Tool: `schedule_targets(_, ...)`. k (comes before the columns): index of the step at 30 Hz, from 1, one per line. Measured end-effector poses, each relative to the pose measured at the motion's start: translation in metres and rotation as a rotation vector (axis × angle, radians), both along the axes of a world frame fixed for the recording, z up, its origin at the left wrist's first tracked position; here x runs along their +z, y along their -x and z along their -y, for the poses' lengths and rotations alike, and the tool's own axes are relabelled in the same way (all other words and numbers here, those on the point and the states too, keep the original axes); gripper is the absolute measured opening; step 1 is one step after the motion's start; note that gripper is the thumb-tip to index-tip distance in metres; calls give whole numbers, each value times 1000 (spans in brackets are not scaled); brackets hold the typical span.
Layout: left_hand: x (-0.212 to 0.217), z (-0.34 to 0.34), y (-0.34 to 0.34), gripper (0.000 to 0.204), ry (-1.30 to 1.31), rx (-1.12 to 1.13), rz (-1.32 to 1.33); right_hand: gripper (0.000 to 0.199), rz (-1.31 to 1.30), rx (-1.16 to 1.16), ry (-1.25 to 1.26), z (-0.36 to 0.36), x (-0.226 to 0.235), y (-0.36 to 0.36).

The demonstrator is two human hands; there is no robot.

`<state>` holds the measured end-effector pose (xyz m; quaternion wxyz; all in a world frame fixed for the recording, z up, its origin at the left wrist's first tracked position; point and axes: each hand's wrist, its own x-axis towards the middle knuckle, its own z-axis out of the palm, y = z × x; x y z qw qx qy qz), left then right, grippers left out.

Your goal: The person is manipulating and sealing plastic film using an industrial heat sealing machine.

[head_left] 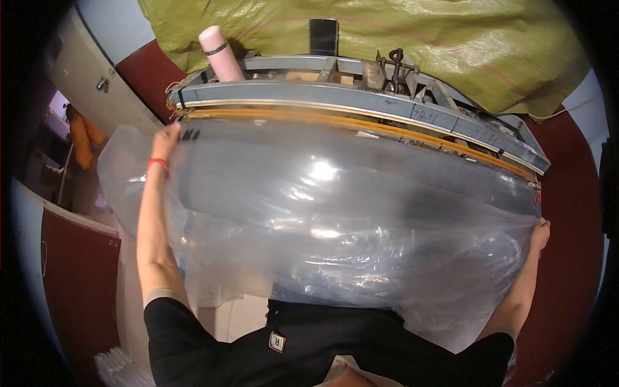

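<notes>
A wide clear plastic sheet [335, 213] is spread in front of me over a dark surface, with creases and bright glints along its near half. My left hand [167, 138] is closed on the sheet's far left part, close to the left end of a long metal frame [290, 92]. At the right edge, my right hand [541, 233] grips the sheet, pulling folds toward its fingers. Orange-yellow strips [361, 122] run along the frame just beyond the sheet. The sheet's near part hangs loosely against my black shirt.
Behind the frame stand a pink bottle [221, 55], a dark flat panel [324, 37] and a metal clamp [396, 68]. An olive-green tarp [419, 39] hangs at the back. A door with a padlock [102, 84] is at the left. More plastic [119, 367] lies low on the left.
</notes>
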<state>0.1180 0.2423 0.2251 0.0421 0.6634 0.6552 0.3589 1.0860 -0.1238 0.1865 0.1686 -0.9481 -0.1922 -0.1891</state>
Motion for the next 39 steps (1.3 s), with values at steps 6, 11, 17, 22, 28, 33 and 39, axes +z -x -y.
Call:
schedule_targets(6,-70,-18,-1,63,273,185,-428,36,57,-149,104,5,-14,7)
schedule_targets(11,-59,-40,1,65,218,349,-376,34,37,-197,69,18,-17,-8)
schedule_targets(17,-42,-53,-39,40,-358,194,-28,36,-28,-181,-26,20,-4,8)
schedule_targets(22,-30,-29,-137,29,-309,-172,774,27,56,-136,15,-6,-5,23)
schedule_targets(28,48,200,-448,21,687,-1059,746,28,32,-134,-2,11,-6,9)
schedule_targets(33,8,326,-558,43,1185,-1774,497,28,-117,-96,-35,3,-2,8)
schedule_targets(39,-84,381,-598,71,846,-1689,209,29,-208,-87,-60,13,1,2)
